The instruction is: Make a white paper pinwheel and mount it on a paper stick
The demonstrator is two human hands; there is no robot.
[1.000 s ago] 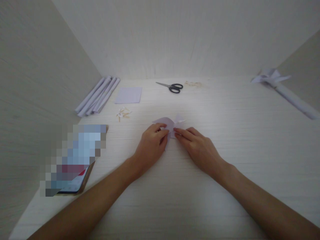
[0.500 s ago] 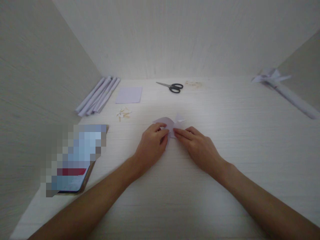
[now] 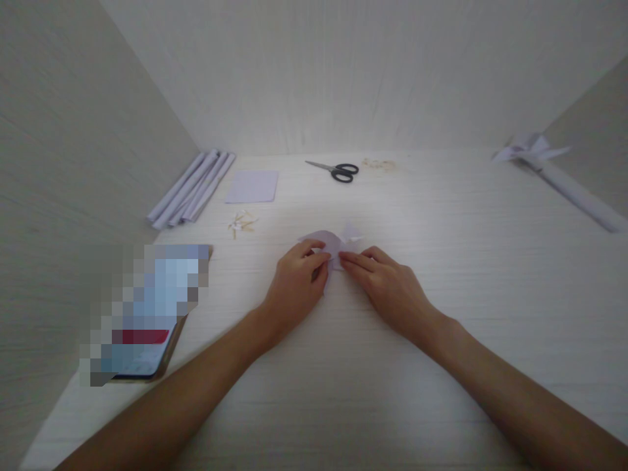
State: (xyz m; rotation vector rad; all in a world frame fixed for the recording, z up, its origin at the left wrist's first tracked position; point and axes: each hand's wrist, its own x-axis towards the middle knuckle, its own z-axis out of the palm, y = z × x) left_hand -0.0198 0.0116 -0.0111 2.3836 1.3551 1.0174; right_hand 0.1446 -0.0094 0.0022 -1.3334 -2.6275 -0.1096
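Between my hands, low on the table, is a small piece of pale lilac paper (image 3: pixel 321 237), cut and partly folded, with its left flap curved up. My left hand (image 3: pixel 297 281) is closed, its thumb and fingertips pinching the paper's left part. On the other side, my right hand (image 3: pixel 387 284) has its fingers pressed together on the paper's right edge. A pointed corner sticks up behind the right fingertips. My fingers hide the lower middle of the paper.
At the back lie black-handled scissors (image 3: pixel 345 173), a square paper stack (image 3: pixel 252 186) and several rolled paper tubes (image 3: pixel 193 190). Small sticks (image 3: pixel 241 224) are heaped nearer. A phone (image 3: pixel 152 314), partly blurred out, lies at left. A paper pinwheel on a tube (image 3: pixel 572 186) rests far right.
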